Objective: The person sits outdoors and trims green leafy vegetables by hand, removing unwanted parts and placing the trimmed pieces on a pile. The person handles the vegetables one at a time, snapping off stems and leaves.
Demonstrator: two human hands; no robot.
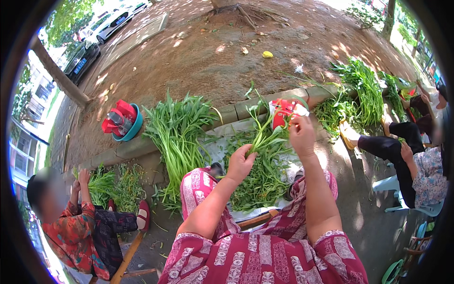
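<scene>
My left hand (pixel 242 163) grips a small bunch of leafy green stems (pixel 261 140), held upright above the ground between my knees. To its right and a little higher is my right hand (pixel 301 135), its fingers pinched together; a thin stem seems to curve above them, but the hold is unclear. Below my hands, loose leaves and stems (pixel 260 184) lie heaped on a pale sheet (pixel 227 130). A large bundle of long-stemmed greens (pixel 179 142) rests left of the sheet. Behind my right hand stands a red and white bag (pixel 280 120).
A stone kerb (pixel 248 106) crosses ahead. Beyond it are a blue basin (pixel 137 124) holding red bags and a bottle, and a yellow object (pixel 267 54). One person (pixel 71 227) sits at left on a wooden seat; others sit at right near more greens (pixel 369 92) and a plastic stool (pixel 386 183).
</scene>
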